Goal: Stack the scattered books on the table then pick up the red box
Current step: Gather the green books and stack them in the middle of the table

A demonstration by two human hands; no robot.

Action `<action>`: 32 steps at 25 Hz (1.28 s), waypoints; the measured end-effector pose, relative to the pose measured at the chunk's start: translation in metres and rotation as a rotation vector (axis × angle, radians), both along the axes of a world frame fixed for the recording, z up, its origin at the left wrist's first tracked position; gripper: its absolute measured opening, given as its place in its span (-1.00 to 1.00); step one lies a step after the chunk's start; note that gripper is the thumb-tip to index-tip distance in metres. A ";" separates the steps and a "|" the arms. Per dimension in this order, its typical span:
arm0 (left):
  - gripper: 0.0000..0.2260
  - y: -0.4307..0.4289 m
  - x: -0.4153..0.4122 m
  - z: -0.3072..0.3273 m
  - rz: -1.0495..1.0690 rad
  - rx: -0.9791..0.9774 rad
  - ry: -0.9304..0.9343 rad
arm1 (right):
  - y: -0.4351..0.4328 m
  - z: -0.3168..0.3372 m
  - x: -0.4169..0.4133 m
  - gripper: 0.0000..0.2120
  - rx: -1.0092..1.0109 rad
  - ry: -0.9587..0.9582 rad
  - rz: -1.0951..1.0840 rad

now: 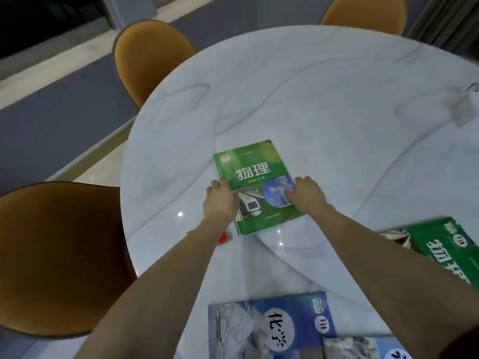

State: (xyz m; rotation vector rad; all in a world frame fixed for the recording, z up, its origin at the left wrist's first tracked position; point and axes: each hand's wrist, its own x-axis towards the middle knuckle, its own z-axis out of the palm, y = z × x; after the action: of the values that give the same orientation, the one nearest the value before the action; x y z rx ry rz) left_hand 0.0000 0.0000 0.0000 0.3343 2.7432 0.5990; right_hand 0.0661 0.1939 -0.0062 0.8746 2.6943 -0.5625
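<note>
A green physics book (255, 177) lies flat in the middle of the white marble table (337, 104). My left hand (220, 200) grips its left edge and my right hand (308, 195) grips its right edge, thumb on the cover. A second green book (448, 252) lies at the right edge of view. A blue chemistry book (269, 327) lies near me, with another blue book (363, 348) partly under it at the bottom. The red box (223, 238) is mostly hidden behind my left forearm.
Three orange chairs stand around the table: one at near left (59, 255), one at far left (150, 55), one at the back (363, 14). A small clear object (461, 107) lies blurred at the far right.
</note>
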 end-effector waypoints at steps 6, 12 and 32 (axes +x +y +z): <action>-0.69 0.007 -0.003 -0.022 0.296 0.199 -0.293 | 0.002 -0.012 -0.013 -0.69 -0.108 0.036 -0.159; -0.75 0.007 0.002 -0.032 0.465 0.548 -0.432 | 0.009 -0.014 -0.017 -0.61 -0.179 0.056 -0.266; -0.80 0.048 -0.001 0.001 0.147 0.852 -0.571 | 0.021 0.003 0.082 -0.71 -0.793 0.562 -0.867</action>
State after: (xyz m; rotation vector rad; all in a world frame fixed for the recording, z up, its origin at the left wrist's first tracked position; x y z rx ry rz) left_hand -0.0013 0.0480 0.0012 0.1060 1.8596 1.6040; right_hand 0.1484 0.2144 -0.0028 1.7410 1.9476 -2.1111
